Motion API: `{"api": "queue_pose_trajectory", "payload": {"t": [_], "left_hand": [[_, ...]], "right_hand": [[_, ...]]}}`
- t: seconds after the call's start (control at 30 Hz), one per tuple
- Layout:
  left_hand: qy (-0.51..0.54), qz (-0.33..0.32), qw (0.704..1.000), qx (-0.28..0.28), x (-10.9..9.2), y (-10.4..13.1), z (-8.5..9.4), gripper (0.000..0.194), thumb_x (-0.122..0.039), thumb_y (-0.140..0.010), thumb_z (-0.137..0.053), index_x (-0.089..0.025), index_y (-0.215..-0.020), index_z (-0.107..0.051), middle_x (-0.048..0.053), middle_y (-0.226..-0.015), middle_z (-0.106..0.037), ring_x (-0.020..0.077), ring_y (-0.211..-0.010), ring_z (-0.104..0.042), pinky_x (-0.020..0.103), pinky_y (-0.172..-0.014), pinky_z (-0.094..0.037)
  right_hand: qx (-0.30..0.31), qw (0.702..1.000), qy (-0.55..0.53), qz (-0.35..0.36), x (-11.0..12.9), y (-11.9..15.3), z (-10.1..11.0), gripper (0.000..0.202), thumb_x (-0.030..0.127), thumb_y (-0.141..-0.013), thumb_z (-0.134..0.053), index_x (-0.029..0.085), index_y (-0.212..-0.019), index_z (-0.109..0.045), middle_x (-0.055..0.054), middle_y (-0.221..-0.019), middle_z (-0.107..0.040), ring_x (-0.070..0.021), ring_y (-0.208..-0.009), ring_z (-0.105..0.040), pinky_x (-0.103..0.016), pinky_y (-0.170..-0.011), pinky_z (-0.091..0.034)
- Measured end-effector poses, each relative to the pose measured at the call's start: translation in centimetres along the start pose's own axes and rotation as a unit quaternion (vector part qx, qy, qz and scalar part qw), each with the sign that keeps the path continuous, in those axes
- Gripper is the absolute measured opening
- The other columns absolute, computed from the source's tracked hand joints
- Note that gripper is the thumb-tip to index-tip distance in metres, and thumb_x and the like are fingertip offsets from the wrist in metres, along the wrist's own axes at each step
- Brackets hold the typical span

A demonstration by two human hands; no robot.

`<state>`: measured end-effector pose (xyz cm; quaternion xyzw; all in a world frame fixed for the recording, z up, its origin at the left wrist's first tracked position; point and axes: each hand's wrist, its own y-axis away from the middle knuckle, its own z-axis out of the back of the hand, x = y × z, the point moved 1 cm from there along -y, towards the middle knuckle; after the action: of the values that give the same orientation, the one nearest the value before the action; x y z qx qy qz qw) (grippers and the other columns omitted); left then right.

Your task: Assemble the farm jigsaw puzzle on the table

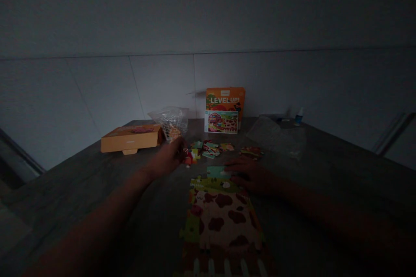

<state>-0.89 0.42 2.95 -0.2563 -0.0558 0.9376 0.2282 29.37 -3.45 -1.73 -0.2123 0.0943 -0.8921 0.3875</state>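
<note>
A partly joined jigsaw puzzle (224, 218) of a spotted cow lies on the table in front of me. My right hand (251, 175) rests at its far right edge, fingers stretched out flat over a light green sky piece (215, 172). Further off to the left, my left hand (170, 155) has its fingers curled at the edge of a red and yellow puzzle piece (191, 156) and seems to grip it; dim light hides the fingertips. Loose puzzle pieces (211, 150) are heaped just right of that hand, with a brownish piece (251, 152) beyond my right hand.
An orange box (131, 137) lies at the left, beside a clear plastic bag (170, 117) with pieces inside. At the back, a picture card (221, 122) leans on an upright orange box (224, 95). Another clear bag (279, 137) and a small bottle (299, 117) are at right.
</note>
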Motion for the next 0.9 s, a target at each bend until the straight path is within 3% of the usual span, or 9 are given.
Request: {"api": "queue_pose_trajectory", "payload": {"t": [0.07, 0.17, 0.27, 0.53, 0.73, 0.8, 0.9], "left_hand": [[0.097, -0.037, 0.991, -0.084, -1.3, 0.1, -1.6, 0.010, -0.023, -0.087, -0.047, -0.018, -0.096, -0.049, 0.007, -0.093, -0.065, 0.0187, -0.083, -0.062, 0.028, -0.069, -0.047], [0.180, -0.085, 0.980, -0.017, -2.7, 0.6, -4.2, 0.015, -0.025, -0.087, -0.051, -0.019, -0.101, -0.052, 0.004, -0.088, -0.066, 0.0176, -0.076, -0.062, 0.027, -0.065, -0.047], [0.188, -0.118, 0.974, 0.035, -3.3, 1.1, -5.4, 0.025, -0.023, -0.087, -0.054, -0.020, -0.112, -0.054, 0.004, -0.095, -0.068, 0.0184, -0.082, -0.064, 0.028, -0.071, -0.049], [0.155, -0.148, 0.976, 0.036, -3.2, 1.0, -4.6, 0.025, -0.019, -0.089, -0.053, -0.020, -0.114, -0.056, 0.004, -0.101, -0.068, 0.0181, -0.087, -0.064, 0.029, -0.077, -0.050], [0.112, -0.162, 0.979, 0.049, -3.2, 1.3, -4.7, 0.033, -0.028, -0.095, -0.051, -0.026, -0.128, -0.052, 0.005, -0.128, -0.061, 0.0211, -0.116, -0.058, 0.034, -0.100, -0.046], [0.081, -0.155, 0.984, 0.028, -2.8, 1.1, -4.6, 0.037, -0.028, -0.095, -0.050, -0.026, -0.131, -0.049, 0.005, -0.133, -0.058, 0.0214, -0.122, -0.054, 0.036, -0.105, -0.043], [-0.005, -0.104, 0.994, -0.028, -1.3, 0.3, -4.2, 0.041, -0.027, -0.092, -0.051, -0.022, -0.133, -0.049, 0.009, -0.133, -0.057, 0.0239, -0.125, -0.052, 0.038, -0.108, -0.041]], "right_hand": [[-0.012, 1.000, 0.008, 0.006, 0.6, 0.0, -0.1, 0.045, 0.029, -0.093, -0.051, 0.020, -0.137, -0.054, -0.013, -0.135, -0.058, -0.0268, -0.124, -0.054, -0.048, -0.105, -0.042], [-0.033, 0.999, 0.009, 0.025, 1.4, -0.1, -0.4, 0.060, 0.026, -0.091, -0.052, 0.021, -0.149, -0.037, -0.014, -0.140, -0.054, -0.0276, -0.127, -0.051, -0.050, -0.106, -0.042], [-0.039, 0.999, -0.006, 0.037, 1.8, -0.2, -0.7, 0.062, 0.023, -0.091, -0.051, 0.023, -0.151, -0.033, -0.013, -0.144, -0.050, -0.0274, -0.129, -0.049, -0.049, -0.106, -0.043], [-0.071, 0.996, -0.003, 0.048, 1.3, -0.7, -1.0, 0.057, 0.027, -0.092, -0.052, 0.021, -0.147, -0.041, -0.013, -0.131, -0.062, -0.0265, -0.117, -0.059, -0.047, -0.098, -0.049], [-0.141, 0.989, 0.004, 0.038, 1.8, -1.0, -0.2, 0.037, 0.023, -0.094, -0.048, 0.025, -0.128, -0.063, -0.007, -0.109, -0.073, -0.0222, -0.099, -0.067, -0.038, -0.087, -0.053], [-0.186, 0.982, 0.022, 0.011, 0.8, -0.9, 0.3, 0.036, 0.023, -0.092, -0.049, 0.026, -0.124, -0.066, -0.006, -0.109, -0.073, -0.0224, -0.096, -0.067, -0.038, -0.087, -0.052], [-0.244, 0.962, 0.046, -0.113, -1.9, -0.7, 1.5, 0.038, 0.026, -0.088, -0.054, 0.022, -0.123, -0.067, -0.008, -0.101, -0.074, -0.0217, -0.081, -0.068, -0.033, -0.072, -0.053]]}}
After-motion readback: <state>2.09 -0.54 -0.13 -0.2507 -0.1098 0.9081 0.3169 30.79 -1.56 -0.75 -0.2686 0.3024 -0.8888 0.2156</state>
